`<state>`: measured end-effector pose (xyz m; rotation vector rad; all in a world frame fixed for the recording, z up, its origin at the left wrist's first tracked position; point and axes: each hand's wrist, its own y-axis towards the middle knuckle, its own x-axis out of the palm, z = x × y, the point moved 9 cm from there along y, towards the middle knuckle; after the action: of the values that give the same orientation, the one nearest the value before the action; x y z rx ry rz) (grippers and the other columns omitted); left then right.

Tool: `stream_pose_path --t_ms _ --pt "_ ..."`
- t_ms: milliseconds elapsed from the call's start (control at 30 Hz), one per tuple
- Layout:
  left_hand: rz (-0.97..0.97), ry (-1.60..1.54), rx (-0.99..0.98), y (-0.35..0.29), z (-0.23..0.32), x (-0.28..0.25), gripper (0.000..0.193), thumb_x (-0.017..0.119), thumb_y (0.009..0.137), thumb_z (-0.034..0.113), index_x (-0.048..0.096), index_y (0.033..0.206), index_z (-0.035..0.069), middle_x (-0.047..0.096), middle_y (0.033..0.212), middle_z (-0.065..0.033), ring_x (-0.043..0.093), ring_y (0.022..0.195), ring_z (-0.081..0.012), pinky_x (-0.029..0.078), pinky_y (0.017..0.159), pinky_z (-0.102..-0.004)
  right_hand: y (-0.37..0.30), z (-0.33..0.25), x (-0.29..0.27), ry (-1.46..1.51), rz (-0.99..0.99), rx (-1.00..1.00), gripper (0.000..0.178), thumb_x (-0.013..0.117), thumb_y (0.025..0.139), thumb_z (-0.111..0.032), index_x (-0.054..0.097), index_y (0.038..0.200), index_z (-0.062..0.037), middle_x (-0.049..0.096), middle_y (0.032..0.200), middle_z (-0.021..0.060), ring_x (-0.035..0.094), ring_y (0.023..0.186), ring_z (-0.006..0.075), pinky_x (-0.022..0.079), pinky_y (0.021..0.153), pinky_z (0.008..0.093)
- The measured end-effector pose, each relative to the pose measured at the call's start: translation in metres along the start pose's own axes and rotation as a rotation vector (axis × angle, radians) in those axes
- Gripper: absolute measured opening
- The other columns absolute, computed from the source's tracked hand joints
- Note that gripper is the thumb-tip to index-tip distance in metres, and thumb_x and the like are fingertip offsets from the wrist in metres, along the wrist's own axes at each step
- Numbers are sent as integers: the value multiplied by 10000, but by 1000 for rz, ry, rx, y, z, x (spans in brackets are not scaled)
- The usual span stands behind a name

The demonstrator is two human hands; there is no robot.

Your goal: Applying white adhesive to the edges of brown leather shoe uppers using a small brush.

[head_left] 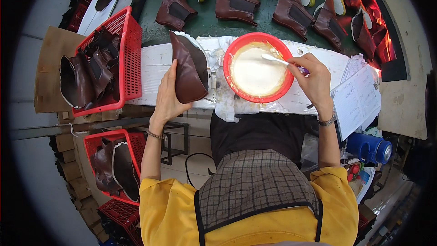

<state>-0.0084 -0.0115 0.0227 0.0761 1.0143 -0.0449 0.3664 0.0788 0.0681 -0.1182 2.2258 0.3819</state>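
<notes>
Gripping a brown leather boot (187,73) left of centre, left hand (168,96) is steadying it while right hand (315,76) is pinching a slim white-purple brush (274,59) over cream paste (255,76) in a round red plastic bowl (257,38), overloading possibly risking drips.

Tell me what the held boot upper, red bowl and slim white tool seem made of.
Boot upper: probably leather or imitation leather, smooth with a soft sheen; its brown surface catches gentle highlights. Red bowl: likely plastic, smooth; solid red colour around the rim suggests it. Slim white tool: perhaps hard plastic, smooth; opaque white shaft and purple end, but the exact material is unclear.
</notes>
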Motion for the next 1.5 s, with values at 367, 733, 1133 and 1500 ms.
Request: stream_pose_path --t_ms 367,733,1133,1500 --pt "174 -176 425 -42 81 -37 1312 971 613 176 123 1600 0 487 1450 -247 579 1260 -377 474 1052 -417 23 -43 17 435 7 -187 127 790 870 -69 793 989 -22 676 841 45 596 750 104 447 625 238" --pt "592 -162 431 -27 113 -60 1392 934 610 27 -28 1616 1 155 1657 -137 309 1485 -253 296 1178 -333 -1 -57 -9 557 178 -323 217 849 793 -30 800 1004 -45 677 920 45 634 778 102 493 646 231" --pt "705 24 728 -2 132 -64 1102 874 714 -4 245 1588 234 532 1392 -203 570 1183 -386 465 976 -457 -24 -78 -3 600 -19 -353 184 845 786 -36 802 965 -35 683 868 49 657 732 127 510 632 251" --pt "257 -384 386 -37 79 -43 1497 1020 547 136 -25 1615 50 319 1592 -179 411 1428 -276 358 1173 -406 22 -23 -20 510 209 -216 123 779 869 -74 790 981 -23 703 880 58 619 706 83 445 578 227"
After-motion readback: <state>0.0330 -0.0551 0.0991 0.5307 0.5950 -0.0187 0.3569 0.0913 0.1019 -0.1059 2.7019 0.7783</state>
